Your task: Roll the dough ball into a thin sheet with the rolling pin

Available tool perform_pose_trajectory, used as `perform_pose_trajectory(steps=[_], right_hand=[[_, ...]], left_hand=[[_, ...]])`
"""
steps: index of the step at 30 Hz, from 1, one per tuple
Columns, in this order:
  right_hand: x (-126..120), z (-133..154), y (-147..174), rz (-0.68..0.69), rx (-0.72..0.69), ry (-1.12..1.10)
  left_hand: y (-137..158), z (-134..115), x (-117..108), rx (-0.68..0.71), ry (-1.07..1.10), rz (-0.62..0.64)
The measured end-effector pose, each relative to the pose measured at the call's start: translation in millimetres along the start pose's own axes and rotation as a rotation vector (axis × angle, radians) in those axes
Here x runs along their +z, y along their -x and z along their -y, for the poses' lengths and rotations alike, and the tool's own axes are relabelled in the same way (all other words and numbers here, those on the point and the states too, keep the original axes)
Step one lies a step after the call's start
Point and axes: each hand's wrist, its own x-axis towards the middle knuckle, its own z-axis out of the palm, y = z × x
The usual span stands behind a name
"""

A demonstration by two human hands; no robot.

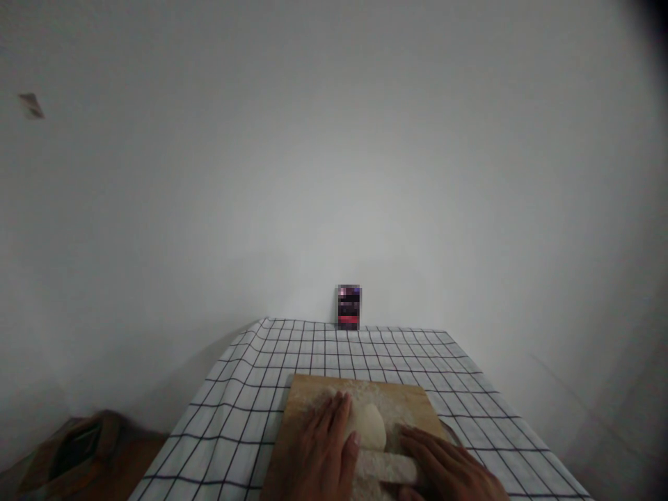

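1. Dough point(371, 426), one pale, smooth, rounded piece: lies on the wooden board point(412, 398), right of its middle, between the two hands.
2. Rolling pin point(389, 467), flour-coated: lies crosswise on the board, on the near-edge side of the dough; right end covered by a hand.
3. Left hand point(326, 449): palm down over the board's left half, fingers straight, narrowly spaced, pointing toward the far edge; thumb set apart, its tip beside the dough's left side.
4. Right hand point(449, 466): reaches in over the board's right edge, back of hand up, fingers close together and pointing toward the left edge, lying about the pin's right end; cannot tell whether they grip it.
5. Flour point(360, 387): dusted over the board, reaching its far edge.
6. Checked cloth point(234, 417), white with dark lines: covers the tabletop beneath the board.
7. Dark item point(348, 306), blurred: upright at the tabletop's far edge, near its middle.
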Motion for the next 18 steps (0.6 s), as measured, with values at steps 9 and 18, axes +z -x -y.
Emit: perform_pose_trajectory(steps=[9,18], right_hand=[[-34,28,-37,0.160,0.125,-0.050],[-10,11,-41,0.012,0.167,0.035]], left_hand=[[-46,-17,-38,-0.261,0.141,0.120],[-59,-12,-28,-0.288,0.084,0.103]])
